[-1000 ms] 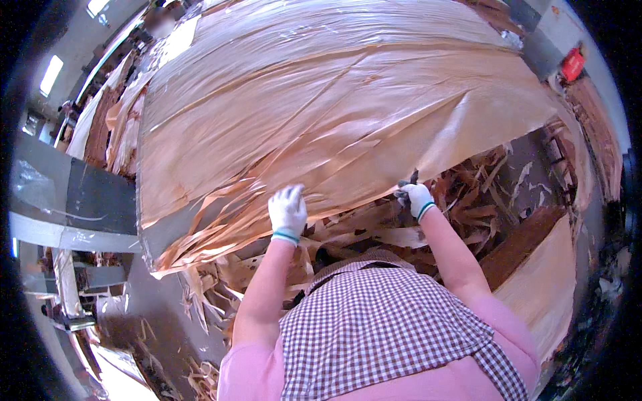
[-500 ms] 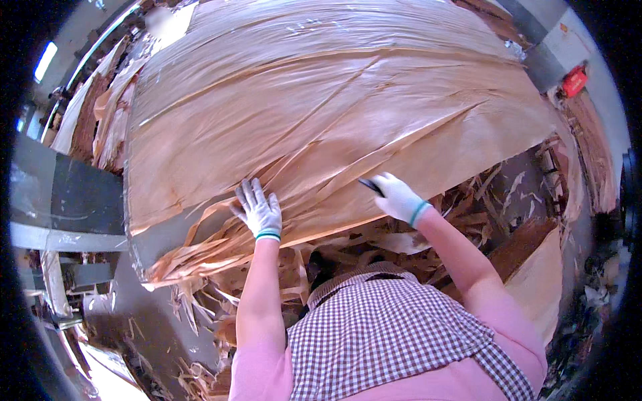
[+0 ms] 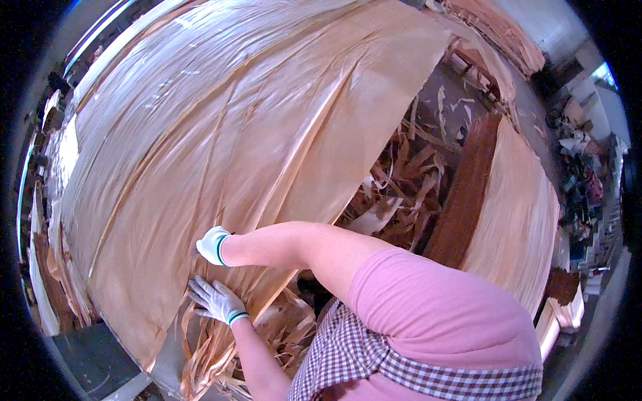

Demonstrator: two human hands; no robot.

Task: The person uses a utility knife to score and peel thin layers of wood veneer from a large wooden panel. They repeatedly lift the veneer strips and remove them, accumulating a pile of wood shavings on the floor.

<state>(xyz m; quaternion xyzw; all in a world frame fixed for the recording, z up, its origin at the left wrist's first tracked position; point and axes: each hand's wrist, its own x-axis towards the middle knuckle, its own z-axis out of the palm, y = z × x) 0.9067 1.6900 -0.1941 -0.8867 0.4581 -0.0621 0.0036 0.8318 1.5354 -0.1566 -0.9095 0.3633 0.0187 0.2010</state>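
Observation:
A wide, thin sheet of tan wood veneer point(image 3: 267, 120) covers the work surface, with long creases and folds running across it. My left hand point(image 3: 217, 301), in a white glove with a green cuff, lies on torn, bunched veneer near the front edge, its fingers spread. Just beyond it my right hand point(image 3: 212, 246), gloved the same way, is closed low over the sheet. The slim dark tool seen in it half a second ago is hidden now by the hand. Loose veneer strips point(image 3: 214, 351) hang by the left hand at the edge.
Veneer scraps point(image 3: 401, 187) pile up below the sheet's right edge. A stack of veneer with dark brown edges point(image 3: 468, 200) stands to the right. More veneer point(image 3: 495, 33) is stacked at the far right, and a dark panel point(image 3: 93, 361) sits at lower left.
My right hand has crossed left with its arm reaching over the sheet, close beside my left hand. The view has turned, and the dark tool is no longer visible.

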